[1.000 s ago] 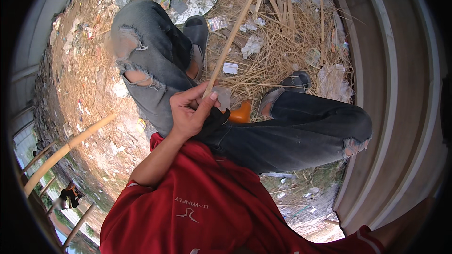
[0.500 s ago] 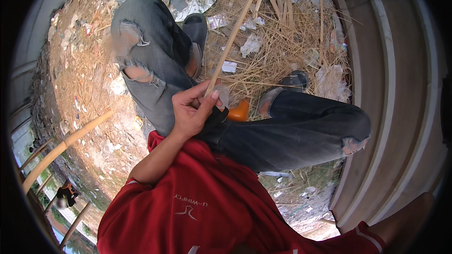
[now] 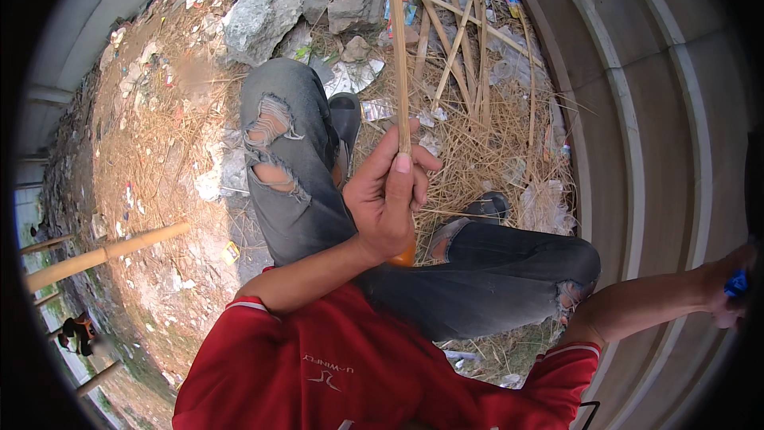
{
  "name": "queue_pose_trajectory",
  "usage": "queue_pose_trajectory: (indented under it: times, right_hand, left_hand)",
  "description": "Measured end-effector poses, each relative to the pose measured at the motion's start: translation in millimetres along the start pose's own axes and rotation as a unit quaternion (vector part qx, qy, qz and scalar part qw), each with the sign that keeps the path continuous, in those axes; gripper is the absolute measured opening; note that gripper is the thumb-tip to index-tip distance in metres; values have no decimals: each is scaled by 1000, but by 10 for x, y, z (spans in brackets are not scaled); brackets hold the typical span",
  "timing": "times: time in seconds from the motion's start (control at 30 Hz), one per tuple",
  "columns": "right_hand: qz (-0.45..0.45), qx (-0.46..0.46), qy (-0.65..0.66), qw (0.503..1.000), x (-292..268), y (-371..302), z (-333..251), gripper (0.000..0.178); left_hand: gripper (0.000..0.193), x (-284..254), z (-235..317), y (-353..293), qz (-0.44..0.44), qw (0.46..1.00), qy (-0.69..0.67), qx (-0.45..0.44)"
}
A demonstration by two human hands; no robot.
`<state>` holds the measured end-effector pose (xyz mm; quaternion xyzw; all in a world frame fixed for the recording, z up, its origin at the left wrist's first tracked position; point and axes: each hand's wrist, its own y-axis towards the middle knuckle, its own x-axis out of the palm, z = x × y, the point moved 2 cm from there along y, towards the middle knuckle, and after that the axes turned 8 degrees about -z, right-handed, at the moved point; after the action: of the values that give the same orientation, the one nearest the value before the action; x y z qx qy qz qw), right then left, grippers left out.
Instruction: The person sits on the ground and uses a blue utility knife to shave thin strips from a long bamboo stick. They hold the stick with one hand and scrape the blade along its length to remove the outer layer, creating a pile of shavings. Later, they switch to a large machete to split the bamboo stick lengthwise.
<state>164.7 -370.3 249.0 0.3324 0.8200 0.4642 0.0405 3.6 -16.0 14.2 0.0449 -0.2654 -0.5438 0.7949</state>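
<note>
My left hand (image 3: 388, 195) is closed round the near end of a long, thin bamboo strip (image 3: 398, 48), thumb pressed along it. From there the strip runs almost straight up past the top of the view. Out at the far right rim is my right hand (image 3: 723, 283), arm stretched sideways, with a small bright blue thing (image 3: 736, 283) at its fingers. The dark rim cuts off part of that hand, and what the blue thing is does not show. Behind my left wrist, an orange object (image 3: 404, 256) is mostly hidden, close to my bent leg.
Several bamboo strips (image 3: 469, 56) lie on straw beyond my feet. Grey rocks (image 3: 264, 20) stand at the back. A ribbed wall (image 3: 668, 151) rises close on the right. A bamboo pole (image 3: 111, 253) juts in from the left above littered ground.
My left hand has moved right, and the strip in it has swung from slanting to nearly upright. My right arm has risen, bringing the hand and the blue thing into view.
</note>
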Motion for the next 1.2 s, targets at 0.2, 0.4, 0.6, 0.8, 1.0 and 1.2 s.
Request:
queue_pose_trajectory:
  times: [0.2, 0.4, 0.6, 0.8, 1.0, 1.2]
  right_hand:
    - [3, 239, -207, 949, 601, -328, 1432, 43]
    - [-189, 345, -357, 848, 1049, -584, 1978, 33]
    - [-185, 443, -386, 788, 671, -599, 1918, 17]
    - [-332, 434, -437, 714, 345, -581, 1759, 19]
    - [-208, 243, -628, 709, 243, -537, 1902, 24]
    - [-28, 202, -702, 682, 169, -366, 1807, 18]
  left_hand:
    - [32, 277, 156, 248, -38, 999, 23, -17]
    - [23, 439, 19, 508, -59, 983, 171, 8]
    - [27, -7, 376, 814, -131, 855, 449, 224]
    - [37, 8, 769, 1288, -359, 620, 675, 175]
    - [28, -251, 349, 935, -411, 765, 495, 32]
    - [37, -77, 164, 925, -334, 859, 177, -345]
